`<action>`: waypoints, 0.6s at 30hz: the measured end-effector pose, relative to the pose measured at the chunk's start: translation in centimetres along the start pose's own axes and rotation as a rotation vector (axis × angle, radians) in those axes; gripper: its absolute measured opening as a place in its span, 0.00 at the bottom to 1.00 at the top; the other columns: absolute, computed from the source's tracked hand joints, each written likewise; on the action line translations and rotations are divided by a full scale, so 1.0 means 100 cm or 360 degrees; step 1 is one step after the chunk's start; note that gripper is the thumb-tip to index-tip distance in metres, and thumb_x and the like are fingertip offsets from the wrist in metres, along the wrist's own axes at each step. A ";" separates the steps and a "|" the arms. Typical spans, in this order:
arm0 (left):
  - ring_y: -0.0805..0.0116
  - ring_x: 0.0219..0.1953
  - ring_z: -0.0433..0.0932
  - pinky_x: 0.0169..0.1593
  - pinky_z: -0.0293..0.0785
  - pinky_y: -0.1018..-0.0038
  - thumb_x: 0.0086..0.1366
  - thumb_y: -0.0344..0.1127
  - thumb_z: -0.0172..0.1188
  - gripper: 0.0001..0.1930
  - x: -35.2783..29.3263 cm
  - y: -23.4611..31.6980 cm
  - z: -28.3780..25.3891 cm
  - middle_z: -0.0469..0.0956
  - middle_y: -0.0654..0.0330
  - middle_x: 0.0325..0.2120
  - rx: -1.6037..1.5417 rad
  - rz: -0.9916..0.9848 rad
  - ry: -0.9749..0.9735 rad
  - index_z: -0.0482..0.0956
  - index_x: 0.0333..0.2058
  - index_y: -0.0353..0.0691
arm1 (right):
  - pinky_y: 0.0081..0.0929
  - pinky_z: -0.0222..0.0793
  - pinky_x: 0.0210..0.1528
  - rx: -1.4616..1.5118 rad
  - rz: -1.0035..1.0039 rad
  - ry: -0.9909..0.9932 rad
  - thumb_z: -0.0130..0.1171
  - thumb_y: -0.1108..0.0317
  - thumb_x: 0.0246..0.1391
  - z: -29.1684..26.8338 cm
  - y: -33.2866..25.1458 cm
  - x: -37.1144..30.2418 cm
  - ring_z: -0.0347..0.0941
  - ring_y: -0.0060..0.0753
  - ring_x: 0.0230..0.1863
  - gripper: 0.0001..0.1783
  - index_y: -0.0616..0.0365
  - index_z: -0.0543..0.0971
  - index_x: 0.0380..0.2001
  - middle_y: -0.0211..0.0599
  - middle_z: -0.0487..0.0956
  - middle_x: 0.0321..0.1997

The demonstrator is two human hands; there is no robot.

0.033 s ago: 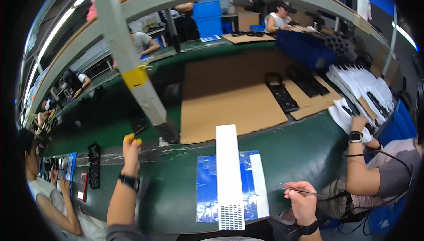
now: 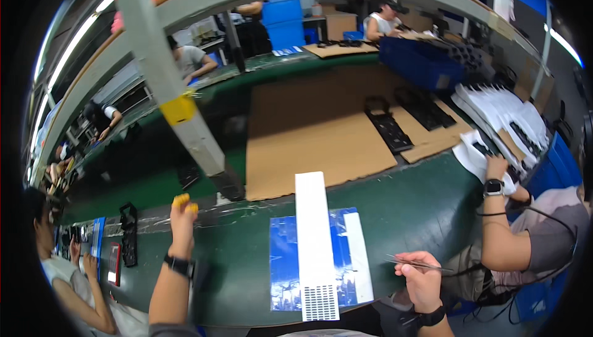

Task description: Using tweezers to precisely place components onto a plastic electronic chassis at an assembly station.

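Note:
My right hand (image 2: pixel 423 281), near the front edge of the green bench, is closed around thin metal tweezers (image 2: pixel 420 264), whose tips point left. Raised over the bench on the left, my left hand (image 2: pixel 183 229) wears yellow finger covers (image 2: pixel 183 200). Its fingers are drawn together; whether anything is between them is hidden. Between my hands, a long white strip (image 2: pixel 314 232) lies across a shiny blue sheet (image 2: pixel 284 256). Rows of small dark labels (image 2: pixel 320 303) fill the strip's near end. A narrower white strip (image 2: pixel 359 256) lies along the sheet's right side.
Brown cardboard (image 2: pixel 309 133) covers the bench beyond, bearing black frame-like parts (image 2: pixel 388 130). A grey post (image 2: pixel 204 139) rises beyond my left hand. Co-workers sit close on the left (image 2: pixel 68 275) and right (image 2: pixel 525 238). A blue bin (image 2: pixel 420 65) stands at the back right.
The whole view has shifted slightly, with most things now a little farther left. My left hand sits slightly lower in the picture; the tweezers remain in my right hand.

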State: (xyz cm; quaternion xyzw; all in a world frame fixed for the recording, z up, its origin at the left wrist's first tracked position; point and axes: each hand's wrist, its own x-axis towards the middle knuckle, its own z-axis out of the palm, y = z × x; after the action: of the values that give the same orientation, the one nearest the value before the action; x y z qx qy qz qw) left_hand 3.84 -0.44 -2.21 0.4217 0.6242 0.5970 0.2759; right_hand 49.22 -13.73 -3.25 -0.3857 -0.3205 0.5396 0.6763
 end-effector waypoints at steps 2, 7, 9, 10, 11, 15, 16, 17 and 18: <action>0.75 0.33 0.68 0.35 0.65 0.83 0.47 0.20 0.44 0.16 -0.046 0.008 -0.005 0.68 0.63 0.36 0.0077 0.0105 -0.0313 0.68 0.38 0.36 | 0.23 0.70 0.36 -0.0042 0.0031 -0.0110 0.50 0.83 0.43 -0.006 -0.001 0.003 0.72 0.31 0.32 0.09 0.70 0.68 0.31 0.53 0.72 0.36; 0.72 0.37 0.69 0.39 0.67 0.80 0.45 0.16 0.46 0.14 -0.086 0.075 0.059 0.69 0.59 0.37 0.0480 0.0641 -0.0777 0.70 0.33 0.33 | 0.15 0.67 0.34 -0.0306 -0.0150 -0.0168 0.53 0.80 0.43 -0.001 0.006 0.013 0.70 0.21 0.32 0.08 0.67 0.71 0.30 0.42 0.74 0.35; 0.66 0.38 0.70 0.38 0.67 0.79 0.46 0.18 0.49 0.12 -0.078 0.096 0.110 0.68 0.54 0.38 0.0562 0.0985 -0.1030 0.70 0.33 0.33 | 0.18 0.68 0.31 -0.0239 -0.0112 -0.0022 0.51 0.81 0.43 0.000 0.017 0.015 0.70 0.24 0.28 0.07 0.68 0.69 0.30 0.48 0.74 0.33; 0.67 0.39 0.69 0.39 0.66 0.79 0.47 0.20 0.50 0.12 -0.076 0.105 0.141 0.68 0.55 0.38 0.0714 0.1073 -0.1082 0.70 0.34 0.34 | 0.18 0.68 0.31 -0.0283 -0.0190 0.0038 0.51 0.79 0.44 -0.005 0.021 0.015 0.70 0.23 0.27 0.08 0.67 0.68 0.32 0.46 0.73 0.33; 0.68 0.39 0.68 0.41 0.65 0.78 0.49 0.22 0.52 0.12 -0.074 0.112 0.175 0.68 0.56 0.38 0.0858 0.1161 -0.1135 0.69 0.35 0.34 | 0.18 0.68 0.31 -0.0295 -0.0196 0.0065 0.51 0.79 0.44 -0.007 0.022 0.015 0.70 0.23 0.27 0.08 0.67 0.68 0.32 0.46 0.73 0.33; 0.54 0.44 0.63 0.47 0.60 0.67 0.51 0.34 0.53 0.10 -0.042 0.095 0.324 0.67 0.50 0.39 0.1058 0.1412 -0.0972 0.73 0.30 0.34 | 0.17 0.68 0.31 -0.0194 -0.0261 0.0193 0.51 0.80 0.44 -0.009 0.020 0.013 0.69 0.22 0.28 0.10 0.67 0.67 0.34 0.43 0.73 0.34; 0.53 0.45 0.62 0.47 0.59 0.66 0.52 0.39 0.52 0.13 -0.035 0.092 0.361 0.66 0.51 0.40 0.1176 0.1204 -0.0817 0.73 0.31 0.35 | 0.16 0.68 0.30 -0.0487 -0.0392 0.0109 0.52 0.81 0.43 -0.012 0.027 0.014 0.69 0.21 0.28 0.11 0.66 0.68 0.33 0.43 0.73 0.34; 0.53 0.45 0.61 0.48 0.58 0.64 0.53 0.43 0.51 0.15 -0.026 0.089 0.390 0.66 0.51 0.41 0.1288 0.0991 -0.0659 0.74 0.32 0.37 | 0.16 0.68 0.30 -0.0649 -0.0465 0.0081 0.52 0.81 0.43 -0.008 0.027 0.014 0.70 0.21 0.29 0.09 0.66 0.69 0.32 0.43 0.73 0.35; 0.52 0.46 0.60 0.49 0.57 0.63 0.52 0.46 0.51 0.18 -0.015 0.084 0.412 0.65 0.51 0.42 0.1326 0.0766 -0.0635 0.74 0.34 0.37 | 0.16 0.69 0.31 -0.0691 -0.0514 0.0056 0.52 0.81 0.43 -0.005 0.029 0.017 0.70 0.21 0.29 0.09 0.67 0.69 0.31 0.44 0.73 0.36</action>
State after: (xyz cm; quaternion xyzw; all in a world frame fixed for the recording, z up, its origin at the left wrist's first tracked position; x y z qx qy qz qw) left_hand 41.21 18.85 0.21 0.7328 0.6296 0.2524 0.0533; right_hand 48.60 -11.81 -5.99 -0.4750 -0.4742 0.3367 0.6604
